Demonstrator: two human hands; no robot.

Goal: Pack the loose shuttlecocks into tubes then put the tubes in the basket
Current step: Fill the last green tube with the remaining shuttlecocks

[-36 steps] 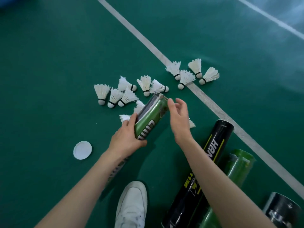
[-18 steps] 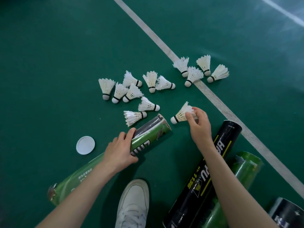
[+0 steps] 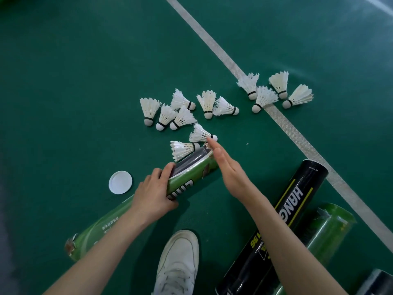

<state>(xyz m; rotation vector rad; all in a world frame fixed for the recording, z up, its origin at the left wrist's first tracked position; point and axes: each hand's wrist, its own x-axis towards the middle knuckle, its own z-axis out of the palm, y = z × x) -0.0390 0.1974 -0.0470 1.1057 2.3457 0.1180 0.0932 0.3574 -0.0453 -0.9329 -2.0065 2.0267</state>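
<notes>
My left hand (image 3: 153, 194) grips a green tube (image 3: 191, 177) that lies slanted on the green floor, its open mouth pointing up and to the right. My right hand (image 3: 227, 169) is held flat with straight fingers against the tube's mouth; its fingertips reach towards a loose shuttlecock (image 3: 202, 134). Another shuttlecock (image 3: 182, 149) lies right beside the mouth. Several more white shuttlecocks (image 3: 168, 113) lie in a group further out, and several others (image 3: 265, 92) lie on the white line. No basket is in view.
A white round lid (image 3: 120, 182) lies on the floor left of the tube. A black tube (image 3: 287, 209), a second green tube (image 3: 325, 233) and another black tube (image 3: 378, 284) lie at the lower right. My white shoe (image 3: 178, 262) is at the bottom centre. A white court line (image 3: 297, 135) runs diagonally.
My right hand carried the shuttlecock it had pinched on the floor over to the tube's mouth. The shuttlecock is out of sight, and the hand is now flat there.
</notes>
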